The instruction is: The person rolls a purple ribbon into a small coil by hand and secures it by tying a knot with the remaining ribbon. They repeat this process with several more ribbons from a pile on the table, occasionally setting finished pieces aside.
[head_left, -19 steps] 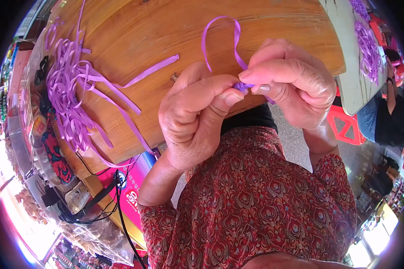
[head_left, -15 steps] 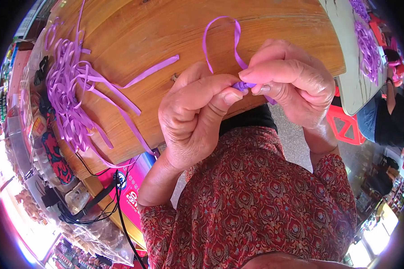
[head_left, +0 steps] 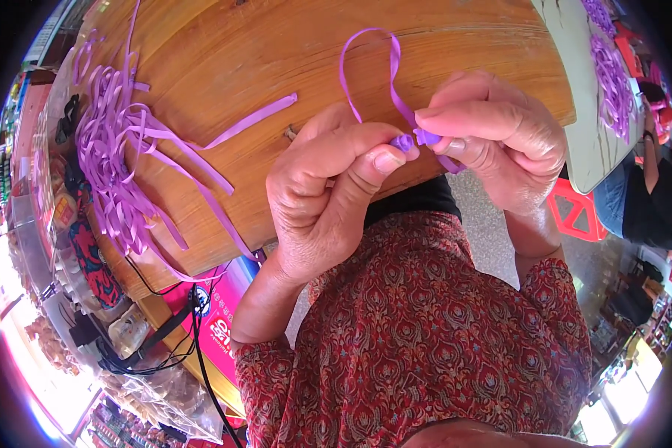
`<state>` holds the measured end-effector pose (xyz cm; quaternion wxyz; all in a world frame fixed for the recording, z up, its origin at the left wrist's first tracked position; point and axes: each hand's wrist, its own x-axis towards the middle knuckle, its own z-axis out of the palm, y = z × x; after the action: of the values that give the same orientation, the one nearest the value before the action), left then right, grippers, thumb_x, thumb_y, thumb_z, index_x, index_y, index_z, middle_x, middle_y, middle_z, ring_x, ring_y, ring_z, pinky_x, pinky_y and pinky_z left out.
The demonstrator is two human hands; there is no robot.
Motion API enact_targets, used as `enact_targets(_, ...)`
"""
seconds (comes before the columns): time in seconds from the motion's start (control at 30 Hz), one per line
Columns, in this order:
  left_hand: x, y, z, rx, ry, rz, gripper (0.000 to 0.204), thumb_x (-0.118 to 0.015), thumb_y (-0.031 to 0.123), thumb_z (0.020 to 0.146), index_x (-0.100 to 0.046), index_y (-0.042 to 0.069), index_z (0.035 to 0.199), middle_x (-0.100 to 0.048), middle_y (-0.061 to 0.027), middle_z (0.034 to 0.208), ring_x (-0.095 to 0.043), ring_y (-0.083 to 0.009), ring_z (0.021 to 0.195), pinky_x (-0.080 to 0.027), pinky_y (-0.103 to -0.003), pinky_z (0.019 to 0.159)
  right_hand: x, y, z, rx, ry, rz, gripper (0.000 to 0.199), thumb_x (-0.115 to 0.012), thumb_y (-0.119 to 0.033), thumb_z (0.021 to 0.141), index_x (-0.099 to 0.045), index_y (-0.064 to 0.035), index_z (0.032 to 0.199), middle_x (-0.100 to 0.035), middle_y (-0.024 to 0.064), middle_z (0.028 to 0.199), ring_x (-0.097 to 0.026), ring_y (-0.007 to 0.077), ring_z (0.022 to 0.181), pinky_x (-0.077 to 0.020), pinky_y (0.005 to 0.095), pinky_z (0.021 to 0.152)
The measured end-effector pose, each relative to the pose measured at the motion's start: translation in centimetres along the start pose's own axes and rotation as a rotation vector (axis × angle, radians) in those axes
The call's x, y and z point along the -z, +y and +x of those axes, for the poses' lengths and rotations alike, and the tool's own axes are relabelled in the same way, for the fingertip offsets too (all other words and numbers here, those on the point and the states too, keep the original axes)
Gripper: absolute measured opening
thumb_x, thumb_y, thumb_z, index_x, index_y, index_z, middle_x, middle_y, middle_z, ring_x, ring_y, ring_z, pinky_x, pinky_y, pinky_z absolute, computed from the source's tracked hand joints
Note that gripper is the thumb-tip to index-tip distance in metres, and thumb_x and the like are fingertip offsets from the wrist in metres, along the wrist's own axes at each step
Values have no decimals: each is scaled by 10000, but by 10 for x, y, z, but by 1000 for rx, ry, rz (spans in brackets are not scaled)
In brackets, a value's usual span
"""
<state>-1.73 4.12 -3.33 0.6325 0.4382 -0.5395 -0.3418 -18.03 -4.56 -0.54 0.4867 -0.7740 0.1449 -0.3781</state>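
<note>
- Your left hand point(head_left: 317, 190) pinches a purple piece point(head_left: 402, 142).
- Your right hand point(head_left: 504, 142), just apart, pinches a second piece point(head_left: 427, 137).
- Purple ribbon point(head_left: 394, 66) loops beyond both hands.
- Ribbon pile point(head_left: 112, 160): left of your left hand.

Looped purple ribbon point(head_left: 395, 63) partly behind hands point(head_left: 317, 194) point(head_left: 509, 145)

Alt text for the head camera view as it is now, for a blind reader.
A person's left hand and right hand each pinch a bit of purple ribbon above a wooden table, with a thin ribbon loop just beyond. A tangled heap of purple ribbons lies at the table's left; a red patterned top shows below.
</note>
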Motion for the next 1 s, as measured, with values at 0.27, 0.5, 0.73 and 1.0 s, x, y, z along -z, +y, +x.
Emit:
enact_targets(0.27, -2, -2, -2, -37, 34, -29, 84, -631, 13, 831, -662, -5, 907, -602, -45, 738, -489, -121, 643, -393, -233, 585, -1, 2, 5, 51, -29, -79, 150, -637, 2, 802, -659, -18, 949, -601, 106, 855, -549, 142, 690, -424, 239, 542)
enact_targets(0.5, 0, 1, -5, 71, 34, -60, 71, -621, 20, 843, -669, -5, 890, -609, -47, 749, -505, -108, 656, -404, -223, 590, 1, 2, 11, 141, -86, -192, 140, -634, 0, 805, -657, -11, 943, -600, 108, 849, -565, 158, 686, -432, 245, 541)
enact_targets(0.73, 3, 1, -2, 69, -8, -27, 72, -620, 17, 845, -668, -5, 893, -614, -53, 760, -497, -100, 639, -404, -220, 575, 1, 3, 12, 147, -93, -137, 150, -637, 4, 803, -655, -14, 950, -599, 108, 846, -566, 163, 686, -434, 247, 545)
enact_targets(1.0, 2, 0, -4, 71, 2, -30, 61, -633, -20, 821, -659, -9, 875, -575, -36, 712, -483, -95, 621, -392, -213, 562, 3, 3, 17, 222, -164, -248, 142, -632, -6, 811, -654, -16, 951, -595, 101, 851, -561, 164, 668, -428, 243, 533)
